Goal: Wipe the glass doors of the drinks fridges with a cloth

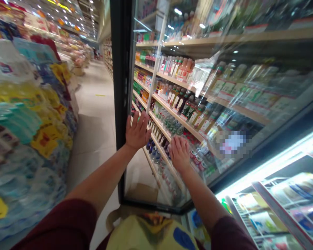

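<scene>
A glass cooler door (pixel 141 170) with a black frame stands swung open before me. My left hand (pixel 138 132) lies on the glass near the frame's outer edge, its fingers stretched and spread. To its right, my right hand (pixel 179 152) is against or very close to the same pane with its fingers bent and bunched together. Whatever may be under those fingers is hidden. Bottles on shelves (pixel 182 104) show in the glass behind both hands, and I cannot tell how much of that is reflection.
On the right, a lit cooler (pixel 268 218) holds packaged goods on shelves. Stacked wrapped drinks and packs (pixel 23 166) line the left side. A pale tiled aisle floor (pixel 91 114) runs between them. A yellow printed garment (pixel 148 236) shows below the door.
</scene>
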Demonstrator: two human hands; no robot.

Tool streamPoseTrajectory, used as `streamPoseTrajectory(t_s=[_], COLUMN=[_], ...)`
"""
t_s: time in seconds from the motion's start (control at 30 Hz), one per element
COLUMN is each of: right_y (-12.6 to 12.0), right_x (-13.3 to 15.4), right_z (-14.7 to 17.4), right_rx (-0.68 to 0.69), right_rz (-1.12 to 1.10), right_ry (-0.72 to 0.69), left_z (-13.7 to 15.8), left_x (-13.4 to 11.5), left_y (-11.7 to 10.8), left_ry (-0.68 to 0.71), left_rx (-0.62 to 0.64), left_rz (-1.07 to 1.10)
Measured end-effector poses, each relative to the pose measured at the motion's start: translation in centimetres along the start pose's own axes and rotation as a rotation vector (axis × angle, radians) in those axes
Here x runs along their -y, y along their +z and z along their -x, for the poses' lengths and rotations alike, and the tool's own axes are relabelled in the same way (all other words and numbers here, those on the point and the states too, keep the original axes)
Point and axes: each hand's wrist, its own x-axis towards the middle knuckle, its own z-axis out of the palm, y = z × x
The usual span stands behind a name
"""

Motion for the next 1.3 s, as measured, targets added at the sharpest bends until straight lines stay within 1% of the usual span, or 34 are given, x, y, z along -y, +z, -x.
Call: streamPoseTrajectory(t_s=[0.03, 0.07, 0.2, 0.23, 0.27, 0.33, 0.37, 0.43, 0.5, 0.53, 0.57, 0.67, 0.7, 0.77, 0.87, 0.93, 0.97, 1.0, 1.13, 1.17, 1.23, 1.3], right_y=[0.1, 0.1, -0.2, -0.2, -0.1, 0.3, 0.6, 1.1, 1.3, 1.3, 1.3, 1.1, 1.1, 1.2, 1.8, 2.1, 2.2, 2.2, 2.2, 2.3, 2.5, 2.7], right_x=[0.2, 0.1, -1.4, -1.4, -1.1, 0.3, 1.3, 2.8, 3.2, 2.9, 2.4, 0.7, 0.5, 1.0, 2.9, 3.9, 4.0, 3.8, 2.1, 1.9, 2.2, 3.1], right_z=[0.0, -0.7, -7.0, -7.9, -8.2, -6.7, -5.4, -2.7, -1.8, -2.3, -3.4, -7.2, -7.8, -7.3, -3.4, -1.7, -1.7, -2.5, -8.2, -9.0, -8.7, -6.4], right_rx=[0.021, 0.023, -0.054, -0.080, -0.100, -0.103, -0.087, -0.031, 0.005, 0.006, -0.005, -0.074, -0.097, -0.120, -0.084, -0.050, -0.037, -0.033, -0.045, -0.049, -0.058, -0.055], right_rz=[-0.006, 0.001, 0.029, 0.026, 0.029, 0.051, 0.059, 0.026, -0.009, -0.008, 0.007, 0.041, 0.032, 0.008, -0.022, -0.049, -0.056, -0.058, -0.045, -0.046, -0.041, -0.006], right_ry=[-0.012, 0.008, 0.222, 0.249, 0.259, 0.219, 0.172, 0.022, -0.071, -0.069, -0.032, 0.131, 0.166, 0.173, 0.046, -0.043, -0.055, -0.040, 0.162, 0.194, 0.190, 0.125], left_z=[0.0, 0.0, 0.1, 0.1, 0.0, -0.2, -0.3, -0.4, -0.4, -0.4, -0.3, -0.1, -0.1, -0.1, -0.2, -0.3, -0.3, -0.3, -0.1, -0.1, -0.1, -0.1], left_x=[0.1, 0.1, 0.3, 0.3, 0.2, 0.1, 0.1, 0.0, 0.1, 0.1, 0.3, 0.6, 0.6, 0.7, 0.7, 0.8, 0.8, 0.9, 1.3, 1.3, 1.3, 1.2], left_y=[0.0, 0.1, 0.4, 0.4, 0.4, 0.2, 0.1, -0.1, -0.1, 0.0, 0.2, 0.6, 0.7, 0.8, 0.8, 0.9, 1.0, 1.1, 1.7, 1.8, 1.8, 1.7], left_ry=[0.007, 0.011, 0.001, 0.008, 0.026, 0.080, 0.104, 0.129, 0.128, 0.121, 0.109, 0.066, 0.062, 0.073, 0.095, 0.100, 0.100, 0.096, 0.068, 0.068, 0.072, 0.067], left_rx=[0.002, 0.002, 0.010, 0.001, -0.021, -0.083, -0.109, -0.128, -0.118, -0.108, -0.094, -0.052, -0.049, -0.069, -0.100, -0.105, -0.104, -0.103, -0.086, -0.085, -0.087, -0.086], left_rz=[0.003, 0.007, 0.021, 0.014, -0.002, -0.046, -0.065, -0.082, -0.074, -0.067, -0.056, -0.023, -0.017, -0.024, -0.040, -0.041, -0.037, -0.031, 0.006, 0.006, -0.003, -0.002])
